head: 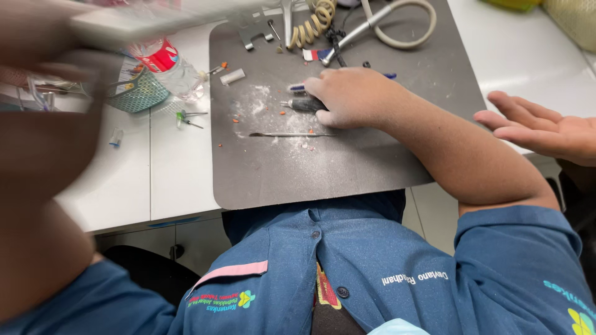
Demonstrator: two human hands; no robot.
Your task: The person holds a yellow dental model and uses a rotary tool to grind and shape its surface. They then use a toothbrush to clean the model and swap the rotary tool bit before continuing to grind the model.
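Observation:
My right hand (354,96) rests on a dark grey mat (372,167), closed over a dark handpiece tool (304,104) whose metal tip points left. A blue pen-like tool (298,88) lies under the same hand. Just in front of the hand, a thin metal spatula (285,134) lies flat beside white powder (261,102) and small orange crumbs. My left hand (37,37) is raised close to the camera at the upper left and heavily blurred. It appears to hold a pale flat object (161,17).
Another person's open hand (540,127) reaches in at the right, over the white counter (528,56). A teal basket (139,93), a red-labelled plastic bottle (171,65) and green-hubbed needles (186,118) lie left of the mat. A coiled cord (313,22) and a pale hose (406,28) sit at the back.

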